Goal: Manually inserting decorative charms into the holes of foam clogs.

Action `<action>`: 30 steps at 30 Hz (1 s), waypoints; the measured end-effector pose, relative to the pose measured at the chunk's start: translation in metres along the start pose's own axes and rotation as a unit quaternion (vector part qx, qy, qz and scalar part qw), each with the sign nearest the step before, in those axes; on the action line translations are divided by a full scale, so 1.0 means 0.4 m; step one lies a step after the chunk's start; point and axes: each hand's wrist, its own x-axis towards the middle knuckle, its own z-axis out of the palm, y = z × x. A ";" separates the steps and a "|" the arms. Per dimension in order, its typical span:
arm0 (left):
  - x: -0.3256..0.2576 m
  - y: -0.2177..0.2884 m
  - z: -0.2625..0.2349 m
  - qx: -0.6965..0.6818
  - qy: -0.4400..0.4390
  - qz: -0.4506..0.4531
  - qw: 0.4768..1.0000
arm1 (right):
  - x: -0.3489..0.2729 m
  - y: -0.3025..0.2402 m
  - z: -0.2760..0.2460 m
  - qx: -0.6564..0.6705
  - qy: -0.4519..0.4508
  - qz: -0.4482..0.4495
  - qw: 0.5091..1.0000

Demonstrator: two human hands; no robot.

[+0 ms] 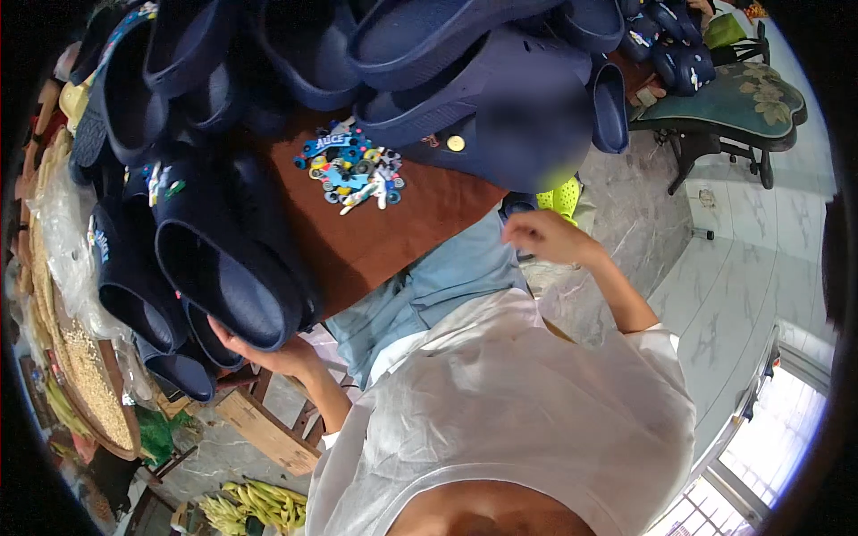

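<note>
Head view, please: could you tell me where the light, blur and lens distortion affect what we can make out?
In the head view, daylight from the window at lower right washes out the white shirt; a smeared patch blurs the navy clogs above the right hand; the fisheye bends the brown table and darkens the rim; the left hand under a clog sits in shade.

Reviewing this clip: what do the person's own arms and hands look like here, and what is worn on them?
Both forearms are bare. The left hand and right hand wear no gloves, and no ring, watch or bracelet shows. The white T-shirt has short sleeves, with the hem of each reaching only the upper arm. No marks are visible on the arms at this sharpness.
</note>
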 end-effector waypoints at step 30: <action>-0.060 0.062 0.004 0.025 0.037 0.000 0.999 | 0.296 0.634 0.050 0.253 0.191 0.156 0.936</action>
